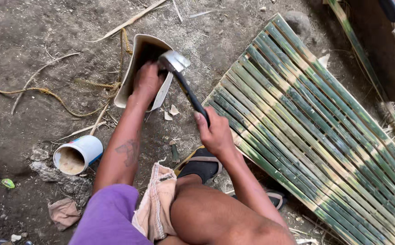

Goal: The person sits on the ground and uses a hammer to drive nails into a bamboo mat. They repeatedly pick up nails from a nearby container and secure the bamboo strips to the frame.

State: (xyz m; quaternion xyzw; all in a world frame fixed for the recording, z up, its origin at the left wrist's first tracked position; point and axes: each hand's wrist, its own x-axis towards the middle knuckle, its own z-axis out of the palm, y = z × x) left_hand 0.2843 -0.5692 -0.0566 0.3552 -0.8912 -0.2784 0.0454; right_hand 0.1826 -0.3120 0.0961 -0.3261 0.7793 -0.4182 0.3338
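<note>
I see my left hand (146, 82) stretched out to the far side, forearm straight, fingers curled down over the rim of a pale curved container (136, 68) that stands on the dirt ground (34, 41); the hand is clenched on that rim and pins it in place. My right hand (215, 134) sits nearer and to the right, wrist bent upward, fist closed round the black handle of a hammer (184, 84). The handle slants up and left from the fist, and the metal head lies just over the container's far edge, beside the left knuckles; I cannot tell whether head and rim touch. A woven bamboo mat (315, 122) spreads across the right of the scene. Near left, a white and blue can (78, 154) lies on its side, mouth toward me. A frayed rope (48, 93) trails over the ground at far left. A dark sandal (202, 164) rests below the right hand.
</note>
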